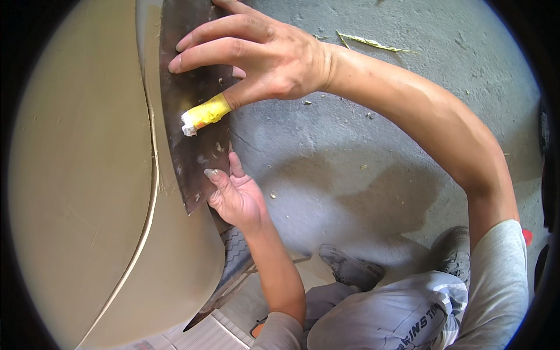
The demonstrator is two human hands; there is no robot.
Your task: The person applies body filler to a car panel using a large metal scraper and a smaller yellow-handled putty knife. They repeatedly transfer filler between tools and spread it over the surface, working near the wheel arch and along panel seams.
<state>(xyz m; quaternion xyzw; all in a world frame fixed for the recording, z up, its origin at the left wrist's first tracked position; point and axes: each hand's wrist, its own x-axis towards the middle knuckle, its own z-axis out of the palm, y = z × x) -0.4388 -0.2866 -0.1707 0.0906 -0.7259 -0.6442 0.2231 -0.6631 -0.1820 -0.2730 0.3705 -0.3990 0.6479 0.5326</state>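
Note:
A thin, dark brown flat sheet, scuffed with pale specks, stands between my hands with its left edge along a smooth tan curved panel. My right hand is spread over the sheet's upper part, fingers on its face and one fingertip showing by its right edge. Yellow tape with a white tip wraps the right thumb, which rests on the sheet. At the sheet's lower right edge, my left hand grips it, thumb on the near face, other fingers partly hidden. The sheet's top runs out of view.
A thin, pale raised strip curves down the tan panel. Grey concrete floor lies to the right, with scattered crumbs and a dry stalk. My shoes are below. White slatted boards lie under the panel.

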